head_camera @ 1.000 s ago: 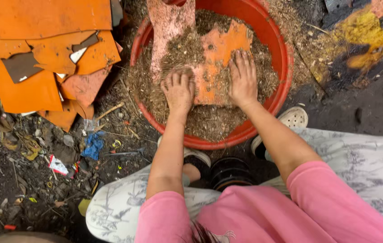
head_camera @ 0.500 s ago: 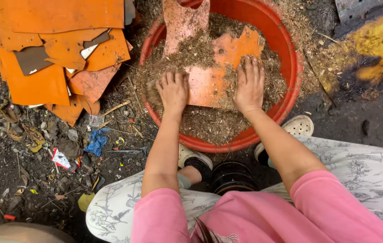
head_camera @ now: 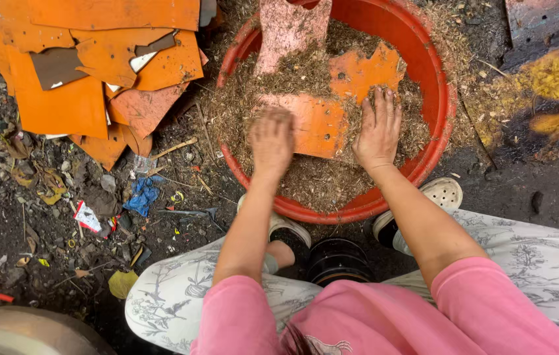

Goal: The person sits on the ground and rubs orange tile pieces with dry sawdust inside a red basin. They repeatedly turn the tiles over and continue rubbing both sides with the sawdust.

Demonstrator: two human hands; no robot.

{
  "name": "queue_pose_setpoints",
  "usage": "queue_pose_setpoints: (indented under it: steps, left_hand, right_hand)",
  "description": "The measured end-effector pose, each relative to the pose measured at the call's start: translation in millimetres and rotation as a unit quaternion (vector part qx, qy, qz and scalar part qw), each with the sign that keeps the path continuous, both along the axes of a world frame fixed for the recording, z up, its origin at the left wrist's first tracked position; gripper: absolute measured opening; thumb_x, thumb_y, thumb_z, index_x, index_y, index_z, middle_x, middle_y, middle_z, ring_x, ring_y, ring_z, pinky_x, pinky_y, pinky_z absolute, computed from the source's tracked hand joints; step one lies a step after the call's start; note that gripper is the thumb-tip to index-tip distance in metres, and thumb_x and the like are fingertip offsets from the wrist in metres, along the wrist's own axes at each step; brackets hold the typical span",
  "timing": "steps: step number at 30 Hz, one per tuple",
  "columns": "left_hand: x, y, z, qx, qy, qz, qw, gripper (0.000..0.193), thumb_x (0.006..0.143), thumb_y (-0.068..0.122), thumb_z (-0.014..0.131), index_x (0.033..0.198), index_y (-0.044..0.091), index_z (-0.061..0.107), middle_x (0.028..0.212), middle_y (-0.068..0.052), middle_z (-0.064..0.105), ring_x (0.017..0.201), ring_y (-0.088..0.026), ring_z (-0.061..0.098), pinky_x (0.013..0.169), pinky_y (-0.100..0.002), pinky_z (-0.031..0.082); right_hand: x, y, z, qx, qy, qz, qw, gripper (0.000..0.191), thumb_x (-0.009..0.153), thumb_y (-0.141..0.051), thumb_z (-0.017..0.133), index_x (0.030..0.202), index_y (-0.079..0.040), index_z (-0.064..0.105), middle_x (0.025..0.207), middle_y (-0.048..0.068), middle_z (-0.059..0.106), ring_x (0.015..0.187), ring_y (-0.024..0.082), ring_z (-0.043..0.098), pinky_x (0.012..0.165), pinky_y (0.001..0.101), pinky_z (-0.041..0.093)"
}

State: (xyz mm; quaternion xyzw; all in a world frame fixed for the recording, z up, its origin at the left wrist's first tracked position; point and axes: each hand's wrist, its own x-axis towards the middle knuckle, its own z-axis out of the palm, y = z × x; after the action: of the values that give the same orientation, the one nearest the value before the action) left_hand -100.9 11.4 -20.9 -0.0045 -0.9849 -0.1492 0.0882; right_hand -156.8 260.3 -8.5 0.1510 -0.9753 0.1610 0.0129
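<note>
Head view: red tub [head_camera: 436, 125] on dark ground, filled with dry brown chaff [head_camera: 322, 177] and orange sheet pieces [head_camera: 319, 125]. Left hand [head_camera: 271, 141] blurred, resting on chaff at edge of orange piece; grip cannot be told. Right hand [head_camera: 378, 128] flat, fingers spread, clamped on nothing, pressing chaff beside same piece. Stack of orange scraps [head_camera: 95, 72] left of tub.

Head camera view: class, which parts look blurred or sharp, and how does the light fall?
Head view: the left hand is smeared by motion blur, while the right hand, the round red plastic tub and the flat orange sheet scraps look sharp; the light is soft and even, without hard shadows or glare.
</note>
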Motion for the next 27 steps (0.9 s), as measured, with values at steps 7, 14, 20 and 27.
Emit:
queue_pose_setpoints:
  steps: [7,14,20,27]
  left_hand:
    - [-91.8,-5.8,25.3,0.06,0.0,0.095,0.994,0.04,0.1,0.019,0.057,0.138,0.007,0.054,0.144,-0.02,0.051,0.142,-0.037,0.042,0.12,-0.056,0.026]
    - [-86.9,99.2,27.4,0.106,0.029,-0.032,0.993,0.039,0.107,0.013,0.047,0.142,-0.003,0.05,0.148,-0.025,0.049,0.145,-0.038,0.039,0.12,-0.058,0.022]
    - [-93.7,34.6,25.9,-0.068,-0.031,-0.083,0.994,0.036,0.108,0.008,0.048,0.142,-0.003,0.055,0.139,-0.024,0.059,0.129,-0.035,0.05,0.116,-0.054,0.041]
    - [-90.3,55.7,26.0,0.005,-0.037,0.026,0.999,0.031,0.11,0.012,0.043,0.139,0.008,0.052,0.147,-0.014,0.055,0.148,-0.028,0.045,0.135,-0.053,0.025]
  right_hand:
    - [3.0,-10.0,-4.0,0.02,0.041,-0.021,0.999,0.076,0.079,0.001,0.06,0.154,-0.002,0.048,0.169,0.02,0.022,0.158,0.036,0.012,0.128,0.054,0.009]
    - [1.5,-11.3,-9.8,-0.008,-0.007,-0.065,0.998,0.055,0.089,-0.01,0.062,0.141,0.004,0.051,0.16,0.026,0.034,0.156,0.041,0.02,0.127,0.0558,0.009]
    - [3.9,-5.5,-19.6,0.06,-0.029,-0.042,0.997,0.061,0.079,-0.012,0.062,0.137,0.005,0.054,0.148,0.03,0.044,0.145,0.044,0.034,0.125,0.0557,0.012]
    - [-1.2,-7.2,-16.4,0.021,0.003,-0.041,0.999,0.053,0.084,-0.009,0.06,0.135,0.004,0.056,0.146,0.029,0.047,0.144,0.044,0.036,0.125,0.0561,0.017]
